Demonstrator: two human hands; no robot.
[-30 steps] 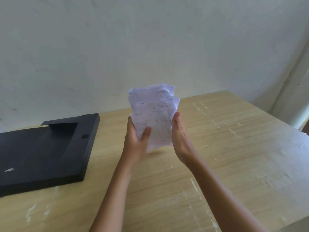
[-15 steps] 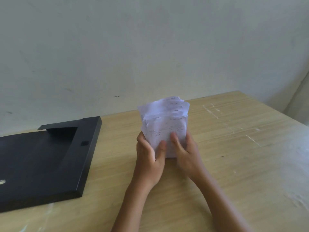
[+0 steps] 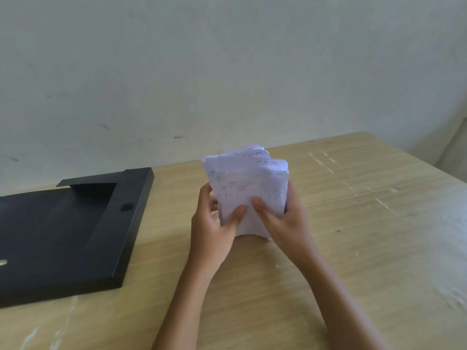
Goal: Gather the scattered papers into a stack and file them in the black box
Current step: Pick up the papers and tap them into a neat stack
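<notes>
A stack of white papers with handwriting stands upright on its lower edge on the wooden table, its top edges uneven. My left hand grips the stack's left side with the thumb on the front sheet. My right hand grips the right side, thumb also on the front. The black box lies open and flat on the table to the left of my hands, a gap apart from them.
A pale wall rises directly behind the table's far edge. The table's right edge runs diagonally at the far right. Bare wood with white scuffs stretches right of and in front of my hands.
The stack, held up in the air a second ago, has come down onto the table. Both hands shifted lower on it, thumbs now on the front.
</notes>
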